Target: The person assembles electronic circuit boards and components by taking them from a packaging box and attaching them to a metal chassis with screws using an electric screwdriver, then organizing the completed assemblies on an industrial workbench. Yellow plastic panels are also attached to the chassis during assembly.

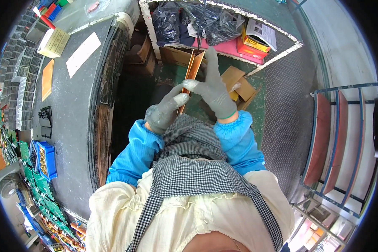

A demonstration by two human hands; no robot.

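Thin orange-brown boards (194, 67) stand nearly edge-on in front of me, at least two of them, fanned apart at their far ends. My left hand (166, 111), in a grey glove with a whitish thumb tip, grips their near end from the left. On the other side, my right hand (214, 88), gloved the same way, pinches them with its thumb on the near edge. Its index finger stretches up along the boards, and its other fingers are partly hidden.
At left, a dark workbench (71, 113) bears a white sheet (83, 54), an orange board (47, 80), a small carton (54, 42) and a blue bin (47, 161). Ahead, a shelf holds black bags (166, 23). Opened cardboard (237, 84) lies on the floor; a rack (338, 143) stands right.
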